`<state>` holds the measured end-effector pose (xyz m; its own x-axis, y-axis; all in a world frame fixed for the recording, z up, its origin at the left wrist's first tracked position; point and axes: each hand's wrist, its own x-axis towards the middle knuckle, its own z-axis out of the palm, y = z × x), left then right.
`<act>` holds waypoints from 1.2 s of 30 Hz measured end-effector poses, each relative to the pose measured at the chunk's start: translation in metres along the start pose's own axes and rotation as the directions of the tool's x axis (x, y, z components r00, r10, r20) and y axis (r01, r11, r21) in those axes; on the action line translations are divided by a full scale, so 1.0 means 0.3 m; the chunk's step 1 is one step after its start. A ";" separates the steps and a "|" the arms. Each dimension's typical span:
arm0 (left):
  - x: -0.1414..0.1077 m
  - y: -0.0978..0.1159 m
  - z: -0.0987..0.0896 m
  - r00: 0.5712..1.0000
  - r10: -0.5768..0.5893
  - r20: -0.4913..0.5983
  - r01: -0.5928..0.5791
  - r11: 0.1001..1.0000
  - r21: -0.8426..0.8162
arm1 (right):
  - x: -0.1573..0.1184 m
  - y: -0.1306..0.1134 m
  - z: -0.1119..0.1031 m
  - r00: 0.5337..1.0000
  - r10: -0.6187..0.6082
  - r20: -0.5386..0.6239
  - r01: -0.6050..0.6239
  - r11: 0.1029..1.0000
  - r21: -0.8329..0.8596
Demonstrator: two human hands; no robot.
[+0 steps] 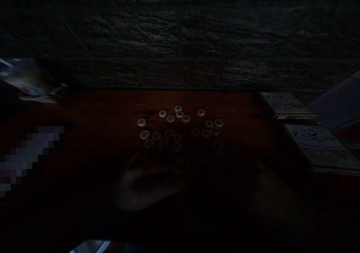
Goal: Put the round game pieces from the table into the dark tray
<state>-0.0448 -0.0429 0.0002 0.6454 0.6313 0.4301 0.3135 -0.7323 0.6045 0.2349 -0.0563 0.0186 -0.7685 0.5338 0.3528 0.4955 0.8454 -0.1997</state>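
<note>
The picture is very dark. Several round Chinese chess pieces (178, 137) with red or black characters lie scattered face up on a brown wooden table (112, 110). In front of them I make out the thin pale edge of a box or tray (199, 155), with several more pieces faintly showing just below that edge. My left hand (147, 187) is at the left of this box, blurred, its fingertips near the box's left corner. To the right, my right hand (270, 189) is only a dim shape. Darkness hides the fingers of both hands and anything in them.
Two flat boxes with printed lids, a far box (287, 102) and a nearer box (320, 144), lie at the table's right end. A stone-block wall (180, 39) rises behind the table. At the left stands a pale plastic bag (33, 82).
</note>
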 end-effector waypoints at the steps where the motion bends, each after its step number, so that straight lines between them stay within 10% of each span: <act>1: 0.002 0.012 -0.002 0.999 0.032 -0.001 -0.032 0.999 0.010 | -0.002 0.001 0.001 1.000 0.000 -0.002 0.000 1.000 0.002; 9: 0.059 -0.082 -0.128 0.889 0.168 -0.426 0.040 0.897 0.439 | 0.011 0.062 -0.015 0.970 0.100 -0.223 -0.097 0.995 0.022; 13: 0.081 -0.225 -0.207 0.779 -0.118 -0.615 0.360 0.888 0.285 | 0.029 0.153 -0.030 0.924 0.249 -0.289 -0.222 0.967 0.122; 20: 0.085 -0.305 -0.228 0.770 -0.368 -0.521 0.530 0.823 0.202 | 0.023 0.289 -0.015 0.822 0.456 -0.342 -0.388 0.887 0.250; 36: 0.086 -0.330 -0.206 0.821 -0.418 -0.388 0.504 0.850 0.151 | 0.013 0.347 0.003 0.856 0.431 -0.284 -0.360 0.893 0.272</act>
<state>-0.1022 0.0617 -0.0072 0.1285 0.9237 0.3610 0.6974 -0.3430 0.6293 0.2832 0.0338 -0.0016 -0.3290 0.8156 0.4760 0.6088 0.5685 -0.5533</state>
